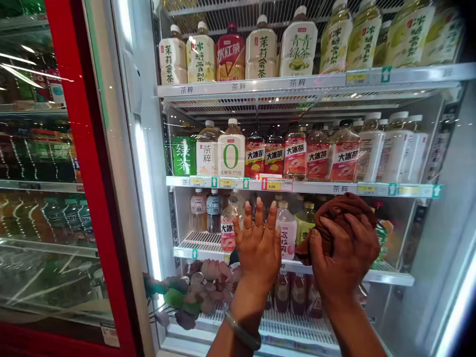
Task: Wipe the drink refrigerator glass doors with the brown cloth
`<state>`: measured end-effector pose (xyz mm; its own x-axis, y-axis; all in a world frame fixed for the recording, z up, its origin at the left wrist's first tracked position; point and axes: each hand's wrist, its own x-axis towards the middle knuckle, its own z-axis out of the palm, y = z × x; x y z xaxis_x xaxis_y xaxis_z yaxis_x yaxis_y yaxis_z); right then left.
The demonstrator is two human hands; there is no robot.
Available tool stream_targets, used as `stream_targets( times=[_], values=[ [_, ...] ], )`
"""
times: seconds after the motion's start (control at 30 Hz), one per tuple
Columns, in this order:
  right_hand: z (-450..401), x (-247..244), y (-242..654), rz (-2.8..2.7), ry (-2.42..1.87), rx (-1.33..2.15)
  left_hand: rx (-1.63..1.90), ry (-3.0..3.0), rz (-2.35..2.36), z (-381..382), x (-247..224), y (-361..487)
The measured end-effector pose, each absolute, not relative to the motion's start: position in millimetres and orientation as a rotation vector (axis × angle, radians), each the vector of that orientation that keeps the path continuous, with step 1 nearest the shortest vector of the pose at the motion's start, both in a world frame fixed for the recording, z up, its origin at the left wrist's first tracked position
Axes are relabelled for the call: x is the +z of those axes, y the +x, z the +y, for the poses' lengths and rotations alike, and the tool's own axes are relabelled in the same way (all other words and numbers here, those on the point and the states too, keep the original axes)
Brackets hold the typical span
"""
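At the front of a lit fridge (128, 74), a brown cloth (345, 204) is bunched in the right hand (344, 250), level with the bottles (287, 235) on the third shelf (394, 278) down. The thumb lies along the left of the wad and the fingers curl over its near side; folds bulge above the knuckles and a loose end pokes out left beyond the thumb.

It looks light and limp, with nothing to break, and should give under a squeeze. Its surface seems matt, so it is unlikely to slip. Whether it is damp cannot be told; wet, it would weigh a little more. The thick middle is probably the best hold, fingers spread and the loose end tucked in, since a pinch at one edge would let the folds fall open.

Near the cloth but apart from it, the left hand (259, 248) holds nothing: it is raised, fingers parted and pointing up. Whether it touches glass is unclear.
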<state>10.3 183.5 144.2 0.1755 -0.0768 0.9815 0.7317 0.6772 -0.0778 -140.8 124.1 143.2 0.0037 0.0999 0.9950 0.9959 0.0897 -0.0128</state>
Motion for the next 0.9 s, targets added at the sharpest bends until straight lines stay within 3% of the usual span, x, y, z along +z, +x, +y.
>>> stream_targets(
  times=[0.3, 0.5, 0.67, 0.9],
  values=[
    [170, 126, -14, -1.469, -0.332, -0.603, -1.144, -1.229, -1.289, 124, 141, -141],
    [184, 148, 23, -1.316, -0.529, -0.585, -1.151, -1.259, -1.295, 123, 141, -140],
    [174, 146, -4, -1.332, -0.568, -0.581, -1.141, -1.28, -1.297, 120, 141, -142],
    [174, 131, -1, -1.487, -0.287, -0.625, -1.15, -1.275, -1.293, 121, 141, -141]
  ],
)
